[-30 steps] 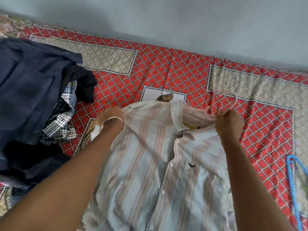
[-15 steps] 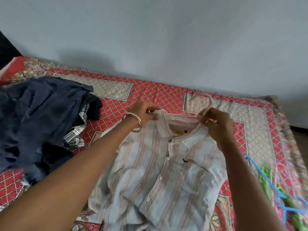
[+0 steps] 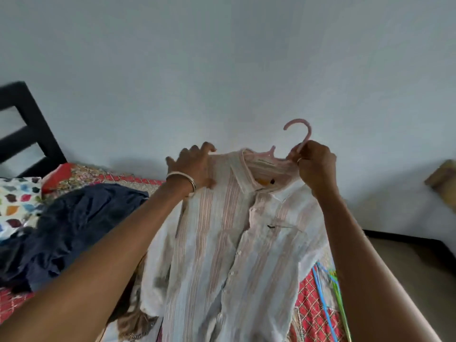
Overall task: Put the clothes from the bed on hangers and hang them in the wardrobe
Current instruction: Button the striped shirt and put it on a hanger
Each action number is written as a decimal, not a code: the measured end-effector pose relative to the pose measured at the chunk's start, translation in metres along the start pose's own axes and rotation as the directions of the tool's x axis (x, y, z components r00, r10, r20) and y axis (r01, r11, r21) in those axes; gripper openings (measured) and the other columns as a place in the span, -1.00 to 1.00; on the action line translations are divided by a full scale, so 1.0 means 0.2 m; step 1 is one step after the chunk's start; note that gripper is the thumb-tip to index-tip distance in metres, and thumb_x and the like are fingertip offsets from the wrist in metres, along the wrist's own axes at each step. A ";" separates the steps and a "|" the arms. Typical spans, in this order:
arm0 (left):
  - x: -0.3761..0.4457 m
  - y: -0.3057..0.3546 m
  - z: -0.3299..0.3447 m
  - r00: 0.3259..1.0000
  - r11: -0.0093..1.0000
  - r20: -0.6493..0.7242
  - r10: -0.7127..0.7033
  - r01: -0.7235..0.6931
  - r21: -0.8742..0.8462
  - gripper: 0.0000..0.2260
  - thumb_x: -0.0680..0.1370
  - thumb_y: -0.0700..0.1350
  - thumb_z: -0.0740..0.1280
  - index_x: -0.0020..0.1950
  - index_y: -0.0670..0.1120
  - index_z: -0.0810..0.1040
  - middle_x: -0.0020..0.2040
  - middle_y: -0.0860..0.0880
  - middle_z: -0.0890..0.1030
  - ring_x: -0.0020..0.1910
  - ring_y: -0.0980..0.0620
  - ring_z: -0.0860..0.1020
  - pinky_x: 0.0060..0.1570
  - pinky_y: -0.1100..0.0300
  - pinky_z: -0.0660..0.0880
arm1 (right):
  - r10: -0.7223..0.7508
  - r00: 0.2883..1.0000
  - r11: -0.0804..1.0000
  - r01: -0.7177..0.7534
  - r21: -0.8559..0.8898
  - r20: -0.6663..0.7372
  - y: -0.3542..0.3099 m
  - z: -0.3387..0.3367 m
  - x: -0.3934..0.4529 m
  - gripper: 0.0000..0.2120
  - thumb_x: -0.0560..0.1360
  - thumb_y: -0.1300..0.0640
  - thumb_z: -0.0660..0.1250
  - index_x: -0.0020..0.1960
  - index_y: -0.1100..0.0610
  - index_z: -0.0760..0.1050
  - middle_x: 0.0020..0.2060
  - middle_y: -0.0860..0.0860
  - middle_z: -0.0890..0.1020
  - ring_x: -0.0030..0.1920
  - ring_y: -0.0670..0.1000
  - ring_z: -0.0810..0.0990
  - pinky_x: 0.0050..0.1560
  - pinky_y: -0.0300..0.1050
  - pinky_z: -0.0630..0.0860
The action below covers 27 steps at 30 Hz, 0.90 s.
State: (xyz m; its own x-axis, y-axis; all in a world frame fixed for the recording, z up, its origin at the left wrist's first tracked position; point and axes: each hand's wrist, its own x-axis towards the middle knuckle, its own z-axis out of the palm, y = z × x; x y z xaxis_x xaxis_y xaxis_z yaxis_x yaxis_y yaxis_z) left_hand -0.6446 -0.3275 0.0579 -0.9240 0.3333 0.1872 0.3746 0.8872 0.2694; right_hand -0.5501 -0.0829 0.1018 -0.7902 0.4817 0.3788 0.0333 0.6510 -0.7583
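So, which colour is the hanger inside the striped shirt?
Pale pink hanger; its hook shows best in the head view.

A thin woven cotton-like striped shirt (image 3: 229, 243), matt and slightly crinkled, hangs from a smooth pink plastic hanger (image 3: 302, 134) at 1 o'clock. A polished metal bangle (image 3: 181, 177) glints on the left wrist. At 9 o'clock lies a heap of dark navy cloth (image 3: 71, 233), soft and matt. The red quilted bedcover (image 3: 313, 314) shows a stitched, textured surface at 5 o'clock, beside glossy blue and green plastic hangers (image 3: 328, 299). The painted wall (image 3: 222, 70) looks smooth and matt.
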 end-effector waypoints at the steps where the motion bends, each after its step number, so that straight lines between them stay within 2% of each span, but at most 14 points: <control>1: -0.02 0.00 -0.06 0.999 0.998 0.015 -0.051 0.051 0.024 -0.18 0.26 0.04 0.58 0.38 0.13 0.18 0.26 -0.11 0.41 0.27 -0.22 0.40 0.14 -0.27 0.36 | 0.005 1.000 1.000 -0.005 0.020 -0.024 -0.06 -0.07 0.00 -0.79 0.42 0.40 0.27 -0.09 0.19 0.62 -0.22 0.00 0.68 -0.11 -0.02 0.64 -0.01 -0.14 0.56; 4: -0.09 0.02 -0.18 0.986 0.959 -0.094 -0.134 0.106 -0.263 -0.20 0.33 -0.19 0.54 0.44 0.07 0.18 0.19 -0.20 0.39 0.14 -0.28 0.47 0.09 -0.18 0.45 | -0.004 1.000 0.999 0.006 0.045 -0.029 -0.19 -0.23 0.01 -0.86 0.43 0.36 0.33 -0.11 0.19 0.62 -0.24 0.02 0.69 -0.10 0.01 0.66 0.02 -0.07 0.57; 7: -0.08 0.04 -0.31 0.948 0.947 -0.279 -0.155 0.062 -0.315 -0.43 0.45 -0.31 0.38 0.42 -0.08 0.31 0.05 -0.24 0.54 0.05 -0.25 0.54 0.01 -0.05 0.45 | -0.015 0.999 1.000 0.016 0.014 -0.049 -0.26 -0.32 0.02 -0.86 0.45 0.37 0.31 -0.13 0.20 0.60 -0.25 0.01 0.67 -0.08 0.05 0.66 0.01 -0.04 0.57; 9: -0.06 0.04 -0.42 0.939 0.934 -0.312 -0.147 0.028 -0.356 -0.58 0.47 -0.31 0.36 0.32 -0.12 0.47 -0.01 -0.25 0.61 0.04 -0.25 0.56 0.06 -0.02 0.48 | -0.032 0.999 0.997 0.030 -0.065 -0.037 -0.31 -0.38 0.02 -0.79 0.45 0.37 0.29 -0.20 0.08 0.56 -0.28 -0.09 0.63 -0.07 0.06 0.64 -0.01 -0.03 0.55; 12: -0.03 0.04 -0.57 0.929 0.943 -0.371 -0.011 -0.113 -0.312 -0.82 0.43 -0.31 0.40 0.00 -0.17 0.68 -0.06 -0.20 0.68 0.03 -0.19 0.62 0.08 0.08 0.49 | -0.004 0.999 0.976 0.013 -0.215 0.041 -0.37 -0.45 0.03 -0.76 0.45 0.27 0.34 -0.27 -0.04 0.50 -0.26 -0.15 0.60 0.00 0.05 0.59 0.11 0.14 0.51; 15: -0.04 0.05 -0.68 0.910 0.898 -0.399 0.112 -0.264 -0.351 -0.85 0.41 -0.34 0.44 -0.05 -0.23 0.69 -0.06 -0.18 0.69 -0.01 0.01 0.62 -0.01 0.39 0.39 | -0.045 0.996 0.971 0.063 -0.231 0.082 -0.43 -0.49 0.02 -0.81 0.45 0.22 0.39 -0.24 -0.04 0.52 -0.21 -0.09 0.66 0.02 0.06 0.61 0.14 0.15 0.50; 17: -0.05 0.05 -0.74 0.902 0.853 -0.400 0.165 -0.334 -0.401 -0.84 0.41 -0.32 0.45 -0.03 -0.20 0.69 -0.08 -0.03 0.70 -0.07 0.28 0.57 -0.05 0.58 0.34 | -0.069 0.996 0.996 0.073 -0.060 0.054 -0.46 -0.52 0.03 -0.76 0.42 0.31 0.38 -0.28 -0.02 0.54 -0.27 -0.10 0.68 -0.06 0.02 0.67 0.10 0.14 0.55; 18: -0.05 0.04 -0.77 0.893 0.820 -0.411 0.184 -0.370 -0.437 -0.85 0.41 -0.30 0.46 -0.05 -0.14 0.70 -0.11 0.14 0.68 -0.10 0.41 0.55 -0.03 0.60 0.35 | -0.050 0.997 0.998 0.048 0.036 0.057 -0.48 -0.53 0.04 -0.74 0.41 0.36 0.37 -0.29 0.01 0.56 -0.30 -0.09 0.69 -0.11 0.01 0.69 0.09 0.12 0.58; 19: -0.05 0.04 -0.80 0.878 0.792 -0.438 0.193 -0.403 -0.459 -0.85 0.41 -0.27 0.47 -0.09 -0.06 0.70 -0.17 0.31 0.65 -0.11 0.45 0.54 0.00 0.57 0.38 | -0.025 0.998 0.995 0.019 0.103 0.055 -0.48 -0.54 0.06 -0.72 0.40 0.39 0.35 -0.30 0.03 0.58 -0.33 -0.07 0.69 -0.13 0.00 0.70 0.09 0.12 0.59; 21: -0.05 0.04 -0.84 0.861 0.758 -0.479 0.171 -0.425 -0.495 -0.77 0.39 -0.26 0.49 -0.14 0.08 0.65 -0.25 0.45 0.58 -0.14 0.44 0.55 -0.01 0.53 0.41 | 0.005 1.000 0.993 -0.007 0.115 0.021 -0.49 -0.55 0.08 -0.73 0.35 0.36 0.34 -0.34 0.01 0.60 -0.35 -0.09 0.69 -0.12 0.02 0.69 0.09 0.13 0.58; 24: -0.05 0.03 -0.85 0.876 0.770 -0.471 0.109 -0.374 -0.517 -0.80 0.35 -0.24 0.51 -0.06 -0.05 0.67 -0.28 0.32 0.62 -0.26 0.44 0.49 -0.19 0.59 0.31 | 0.026 0.996 0.970 -0.005 0.242 -0.082 -0.50 -0.59 0.11 -0.72 0.36 0.39 0.39 -0.35 0.03 0.60 -0.34 -0.03 0.70 -0.16 0.00 0.70 0.04 0.05 0.62; 25: -0.03 0.03 -0.86 0.883 0.800 -0.462 0.077 -0.332 -0.501 -0.78 0.34 -0.22 0.53 -0.03 -0.10 0.68 -0.20 0.21 0.65 -0.22 0.39 0.51 -0.17 0.58 0.31 | 0.026 0.995 0.962 0.001 0.274 -0.096 -0.52 -0.59 0.12 -0.71 0.37 0.42 0.38 -0.33 0.05 0.60 -0.35 -0.01 0.70 -0.19 0.00 0.71 0.00 0.00 0.63; 26: -0.01 0.01 -0.86 0.900 0.831 -0.432 0.061 -0.285 -0.477 -0.73 0.33 -0.19 0.55 0.01 -0.11 0.67 -0.11 0.08 0.67 -0.11 0.28 0.56 -0.05 0.49 0.36 | 0.015 0.995 0.958 0.014 0.288 -0.097 -0.53 -0.59 0.12 -0.71 0.37 0.45 0.36 -0.32 0.09 0.60 -0.35 0.00 0.69 -0.21 0.00 0.71 -0.04 -0.03 0.63; 27: 0.02 0.00 -0.87 0.925 0.870 -0.376 0.055 -0.229 -0.436 -0.65 0.31 -0.13 0.57 0.07 -0.08 0.66 -0.01 0.00 0.66 0.02 0.09 0.59 0.10 0.32 0.41 | 0.002 0.996 0.956 0.025 0.292 -0.091 -0.55 -0.59 0.13 -0.72 0.37 0.48 0.33 -0.31 0.13 0.60 -0.36 0.01 0.68 -0.22 0.02 0.71 -0.08 -0.06 0.63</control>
State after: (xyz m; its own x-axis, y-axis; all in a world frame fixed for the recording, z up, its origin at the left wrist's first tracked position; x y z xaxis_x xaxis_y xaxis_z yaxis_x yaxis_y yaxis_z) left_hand -0.6343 -0.3821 0.2228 -0.8052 0.2369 0.5436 0.5710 0.5568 0.6032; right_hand -0.5020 -0.0728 0.2576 -0.7311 0.5343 0.4243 -0.1669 0.4629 -0.8706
